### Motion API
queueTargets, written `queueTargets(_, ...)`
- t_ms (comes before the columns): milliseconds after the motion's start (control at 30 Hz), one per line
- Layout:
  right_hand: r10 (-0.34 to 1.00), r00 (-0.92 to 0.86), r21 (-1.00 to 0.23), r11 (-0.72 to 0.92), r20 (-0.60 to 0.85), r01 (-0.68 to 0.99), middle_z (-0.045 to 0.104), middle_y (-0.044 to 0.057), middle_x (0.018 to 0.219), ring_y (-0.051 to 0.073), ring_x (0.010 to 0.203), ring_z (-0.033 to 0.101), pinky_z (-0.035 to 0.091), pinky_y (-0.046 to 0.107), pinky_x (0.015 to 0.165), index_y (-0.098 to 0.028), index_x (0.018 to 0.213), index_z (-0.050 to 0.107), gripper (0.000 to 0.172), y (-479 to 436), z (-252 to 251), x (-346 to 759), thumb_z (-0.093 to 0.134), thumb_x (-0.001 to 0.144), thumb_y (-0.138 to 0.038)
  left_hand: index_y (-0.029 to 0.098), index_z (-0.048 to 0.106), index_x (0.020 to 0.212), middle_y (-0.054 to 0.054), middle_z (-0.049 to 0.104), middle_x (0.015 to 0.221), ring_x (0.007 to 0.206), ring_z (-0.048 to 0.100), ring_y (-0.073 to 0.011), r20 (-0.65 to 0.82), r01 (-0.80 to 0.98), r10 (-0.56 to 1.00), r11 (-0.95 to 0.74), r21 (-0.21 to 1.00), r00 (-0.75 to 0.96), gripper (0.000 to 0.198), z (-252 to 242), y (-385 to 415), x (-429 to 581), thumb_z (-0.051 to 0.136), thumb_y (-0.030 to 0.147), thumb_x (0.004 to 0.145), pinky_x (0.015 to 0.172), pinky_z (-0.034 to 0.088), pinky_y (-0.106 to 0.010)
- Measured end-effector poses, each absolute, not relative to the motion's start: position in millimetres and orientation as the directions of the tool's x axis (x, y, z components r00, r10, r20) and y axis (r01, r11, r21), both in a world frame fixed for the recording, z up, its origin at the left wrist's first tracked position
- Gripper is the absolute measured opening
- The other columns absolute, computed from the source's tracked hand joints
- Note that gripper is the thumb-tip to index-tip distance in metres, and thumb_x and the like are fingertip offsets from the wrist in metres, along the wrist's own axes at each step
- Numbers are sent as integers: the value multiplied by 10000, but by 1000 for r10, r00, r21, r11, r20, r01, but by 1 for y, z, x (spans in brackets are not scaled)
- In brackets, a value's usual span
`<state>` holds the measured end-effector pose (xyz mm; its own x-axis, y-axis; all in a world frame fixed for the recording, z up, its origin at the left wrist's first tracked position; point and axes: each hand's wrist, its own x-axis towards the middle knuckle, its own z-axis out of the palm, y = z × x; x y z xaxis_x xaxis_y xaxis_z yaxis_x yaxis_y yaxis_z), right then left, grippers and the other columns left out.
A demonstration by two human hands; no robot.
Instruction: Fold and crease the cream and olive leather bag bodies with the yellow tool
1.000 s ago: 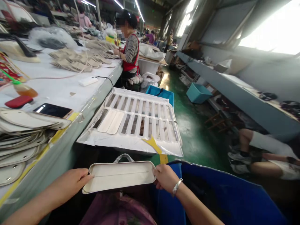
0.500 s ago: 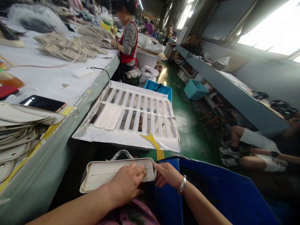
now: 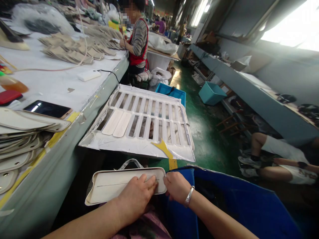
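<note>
A cream-coloured bag (image 3: 112, 186) lies at my lap with a long, shallow, raised-rim face upward. A dark line runs along this face, and a loop handle (image 3: 129, 162) that looks wrapped in clear film sticks up at its far side. My left hand (image 3: 138, 191) rests on the right half of the face, fingers stretched out and pressed flat; its thumb is hidden. At the right end, my right hand (image 3: 177, 186) has its fingers curled and pinched on the bag's rim. Whether a small tool is inside that pinch is hidden.
Beyond the bag stands a white slatted rack (image 3: 139, 142) with two cream strips (image 3: 117, 122). On the left table (image 3: 62, 86) lie a phone (image 3: 47, 109) and stacked cream pieces (image 3: 20, 142). A blue bin (image 3: 236, 199) is at right. A co-worker (image 3: 138, 36) works further back.
My right hand has turned and curled its fingers more tightly at the rim. My left hand stays on the bag with a slight shift. The whole view has shifted a little.
</note>
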<state>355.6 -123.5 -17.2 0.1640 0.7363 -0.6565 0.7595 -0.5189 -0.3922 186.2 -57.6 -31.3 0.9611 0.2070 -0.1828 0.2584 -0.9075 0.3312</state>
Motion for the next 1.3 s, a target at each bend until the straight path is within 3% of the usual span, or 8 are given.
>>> queueTargets(433, 771, 192, -604, -605, -607, 518, 611, 46, 551, 95, 373, 543, 347, 158, 342, -158, 671, 464, 334, -140, -34, 358, 322, 897, -359, 189, 434, 1298, -48, 435, 1362, 975, 482, -270, -128, 221, 196, -948, 227, 972, 462, -38, -63, 179, 417, 188, 836, 673, 434, -370)
queueTargets(633, 711, 1, -705, -698, -704, 130, 622, 49, 583, 165, 469, 620, 474, 243, 411, -151, 783, 464, 454, -144, -50, 379, 266, 872, -550, 225, 424, 1306, -23, 415, 1380, 1012, 476, -272, -189, 258, 212, -929, 265, 959, 468, -30, -62, 181, 466, 331, 852, 717, 445, -374)
queueTargets(733, 674, -181, -654, -739, -717, -163, 641, 51, 606, 146, 486, 625, 490, 223, 437, -134, 807, 489, 464, -143, -58, 392, 479, 772, -597, 220, 411, 1318, -44, 399, 1391, 1051, 458, -288, -225, 268, 209, -923, 278, 952, 535, -28, -60, 184, 516, 405, 827, 757, 440, -388)
queueTargets(800, 663, -257, -616, -749, -703, -244, 651, 49, 617, 131, 486, 624, 484, 195, 432, -127, 797, 506, 476, -142, -62, 400, 600, 697, -583, 216, 406, 1323, -51, 389, 1397, 1061, 450, -293, -239, 269, 204, -921, 283, 949, 571, -28, -60, 185, 538, 434, 812, 768, 438, -393)
queueTargets(933, 599, -324, -570, -799, -732, -191, 658, 49, 608, 141, 493, 633, 502, 203, 432, -127, 753, 512, 474, -132, -62, 407, 661, 648, -564, 209, 388, 1335, -54, 375, 1406, 1052, 449, -290, -229, 261, 198, -920, 291, 953, 613, -30, -59, 184, 544, 465, 800, 764, 438, -392)
queueTargets(1033, 534, -309, -550, -834, -787, -40, 645, 36, 576, 137, 468, 622, 505, 218, 424, -124, 688, 521, 396, -119, -56, 402, 620, 717, -506, 198, 387, 1338, -60, 373, 1406, 1049, 450, -290, -207, 241, 186, -928, 285, 961, 582, -35, -58, 182, 506, 445, 825, 742, 444, -387)
queueTargets(1200, 443, -71, -434, -813, -894, 388, 603, 56, 504, 111, 388, 563, 475, 212, 392, -120, 500, 519, 419, -102, -43, 384, 416, 869, -291, 139, 406, 1325, -98, 358, 1410, 1021, 484, -289, -186, 215, 173, -947, 239, 967, 454, -38, -64, 189, 383, 246, 885, 687, 467, -391)
queueTargets(1300, 475, -10, -423, -772, -880, 474, 618, 75, 523, 111, 385, 556, 465, 204, 384, -131, 474, 520, 430, -103, -33, 375, 415, 863, -283, 91, 402, 1318, -164, 355, 1397, 1054, 478, -329, -190, 226, 173, -926, 304, 966, 546, -22, -66, 183, 489, 336, 838, 732, 471, -428)
